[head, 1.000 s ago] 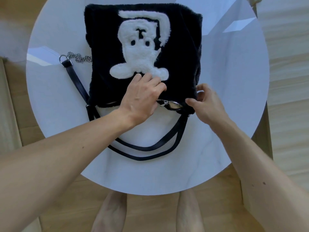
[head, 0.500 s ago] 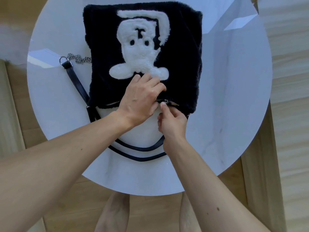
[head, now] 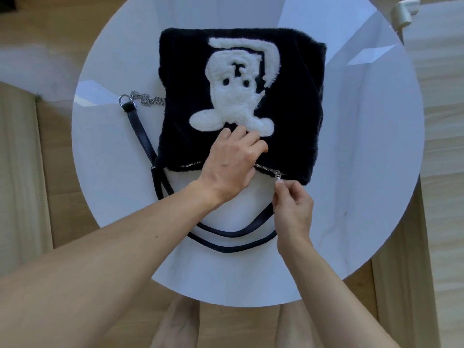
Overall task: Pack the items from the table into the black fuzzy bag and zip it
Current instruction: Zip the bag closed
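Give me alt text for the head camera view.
A person's right hand pinches the zipper pull near the right end of a black fuzzy bag while the left hand presses down on it. The bag, bearing a white plush figure, lies on a round white table, black straps toward the person.

Round white desk (head: 364,146) stands on wood floor (head: 50,46). Black fuzzy bag (head: 296,101) lies flat on desk, white fuzzy figure (head: 233,104) on its top side. Bag mouth faces near side. Left hand (head: 231,164) presses down on bag at middle of near edge, fingers on fur, over zipper (head: 190,165). Right hand (head: 293,209) pinches zipper pull (head: 278,175) with fingertips. Zipper pull sits close to right end of zipper. Black straps (head: 236,234) loop on desk, near side of bag. Silver chain (head: 148,99) lies left of bag. Bare feet (head: 175,327) show below desk's near edge.
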Demonstrator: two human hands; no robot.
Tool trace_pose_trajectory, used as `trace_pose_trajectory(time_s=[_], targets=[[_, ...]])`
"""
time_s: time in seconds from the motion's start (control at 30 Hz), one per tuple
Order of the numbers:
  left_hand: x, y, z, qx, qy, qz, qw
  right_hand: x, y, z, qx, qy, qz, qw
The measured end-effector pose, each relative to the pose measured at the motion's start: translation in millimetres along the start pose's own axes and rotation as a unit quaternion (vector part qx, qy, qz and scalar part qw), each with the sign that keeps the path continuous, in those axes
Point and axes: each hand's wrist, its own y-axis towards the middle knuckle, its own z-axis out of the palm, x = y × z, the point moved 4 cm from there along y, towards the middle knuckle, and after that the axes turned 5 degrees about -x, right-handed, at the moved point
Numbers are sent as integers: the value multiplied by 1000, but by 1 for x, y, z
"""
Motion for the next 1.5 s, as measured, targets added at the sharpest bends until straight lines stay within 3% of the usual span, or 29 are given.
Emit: trace_pose_trajectory(time_s=[0.07, 0.17, 0.3, 0.4, 0.7, 0.87, 1.0, 1.13, 1.33, 1.5], targets=[[1, -2, 1, 11, -3, 12, 1000, -1, -5, -2, 29, -91, -71, 993], [8, -7, 0, 22, -5, 37, 999, 2, -4, -5, 13, -210, -171, 962], [10, -9, -1, 19, -27, 46, 998, 21, -3, 6, -41, -405, -348, 844], [9, -6, 0, 22, -30, 40, 999, 29, -4, 20, -36, -427, -411, 805], [8, -4, 0, 16, 2, 71, 997, 17, 2, 20, -18, -514, -364, 777], [16, -5, 1, -35, 8, 62, 997, 56, -4, 16, -65, -345, -488, 799], [53, 1, -6, -101, 7, -43, 994, 89, 24, 36, -51, -325, -519, 789], [92, 2, 1, -27, 32, -83, 996, 91, 59, 61, 11, -436, -508, 742], [107, -2, 13, 37, 76, -50, 995, 79, 90, 53, -12, -489, -551, 675], [127, -11, 16, 46, 105, 4, 993, 73, 119, 15, -1, -520, -525, 674]])
